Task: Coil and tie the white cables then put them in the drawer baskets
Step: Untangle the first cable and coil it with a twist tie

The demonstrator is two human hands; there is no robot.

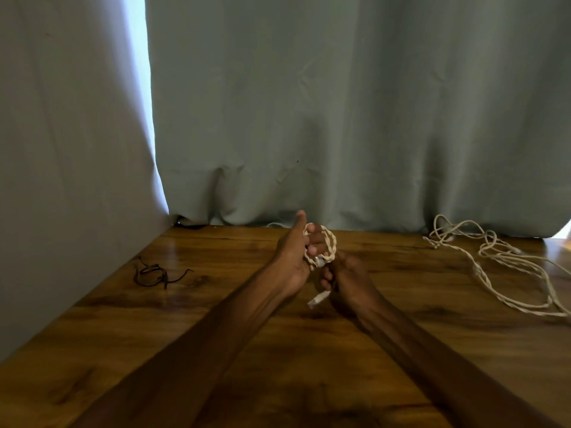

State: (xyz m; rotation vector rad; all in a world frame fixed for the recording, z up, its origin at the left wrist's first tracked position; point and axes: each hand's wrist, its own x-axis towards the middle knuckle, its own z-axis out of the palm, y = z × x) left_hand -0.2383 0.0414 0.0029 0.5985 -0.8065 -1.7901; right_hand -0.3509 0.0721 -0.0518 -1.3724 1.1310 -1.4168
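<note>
dark cord (pixel 151 274) on wooden table (pixel 216 319) — grey curtain (pixel 340 118) behind

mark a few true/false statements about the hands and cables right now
1. The left hand holds a coil of white cable. True.
2. The right hand lies flat on the table. False: it grips the coil's free end, just below the coil.
3. Loose cables lie on the table's right side. True.
4. The dark cord lies across the loose cables. False: it lies apart from them, on the table's left side.
5. A drawer basket stands on the table. False: none is in view.
</note>
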